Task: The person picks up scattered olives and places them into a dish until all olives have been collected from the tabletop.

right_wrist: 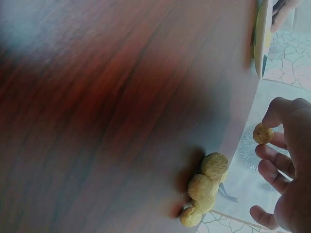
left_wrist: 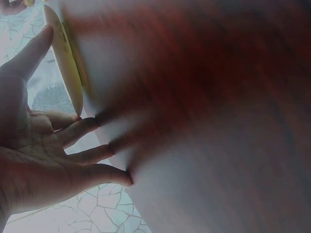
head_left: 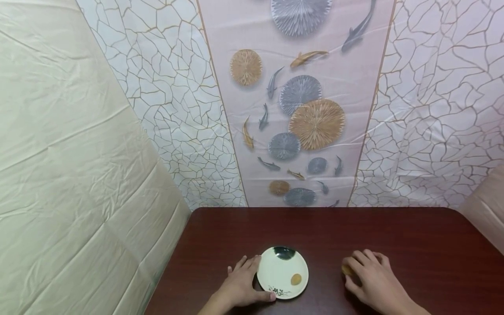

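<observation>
A round cream plate with a dark green patch and a small flower print stands on the table. One small yellow-brown ball sits on it, towards the near right. My left hand is spread at the plate's left side, thumb and index finger touching the rim; its other fingertips rest on the table in the left wrist view. To the right of the plate, my right hand pinches another potato-like ball between thumb and fingers. Several similar balls cluster on the table near it, hidden by the hand in the head view.
The dark reddish-brown table has rounded far corners. Behind it hangs a patterned cloth with fish and round leaf shapes. A cream cloth slopes down on the left.
</observation>
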### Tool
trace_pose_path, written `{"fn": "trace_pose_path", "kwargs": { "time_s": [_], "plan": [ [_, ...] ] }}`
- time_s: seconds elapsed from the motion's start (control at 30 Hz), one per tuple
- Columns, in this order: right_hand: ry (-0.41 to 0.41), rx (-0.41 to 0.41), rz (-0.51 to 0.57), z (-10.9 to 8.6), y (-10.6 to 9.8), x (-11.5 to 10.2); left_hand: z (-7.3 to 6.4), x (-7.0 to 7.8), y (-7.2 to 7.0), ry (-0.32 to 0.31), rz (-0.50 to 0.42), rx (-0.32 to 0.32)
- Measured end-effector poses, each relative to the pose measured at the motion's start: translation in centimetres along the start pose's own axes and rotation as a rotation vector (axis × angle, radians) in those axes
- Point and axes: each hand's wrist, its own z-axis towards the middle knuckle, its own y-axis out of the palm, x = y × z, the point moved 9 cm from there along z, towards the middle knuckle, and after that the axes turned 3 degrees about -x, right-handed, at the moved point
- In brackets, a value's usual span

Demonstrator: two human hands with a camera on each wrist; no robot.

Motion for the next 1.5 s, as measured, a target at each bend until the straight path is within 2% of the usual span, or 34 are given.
{"fn": "trace_pose_path", "kwargs": {
  "time_s": [0.43, 1.1, 1.5],
  "plan": [
    [-0.091, 0.087, 0.034, 0.9, -0.2, -2.0, 0.0, 0.0, 0.0, -0.003, -0.003, -0.005],
    [-0.067, -0.018, 0.037, 1.9, 0.6, -3.4, 0.1, -0.2, 0.0, -0.007, -0.006, -0.004],
    [-0.088, -0.017, 0.056, 2.7, 0.8, -4.7, 0.1, -0.3, 0.0, -0.011, -0.004, -0.011]
  ]
}}
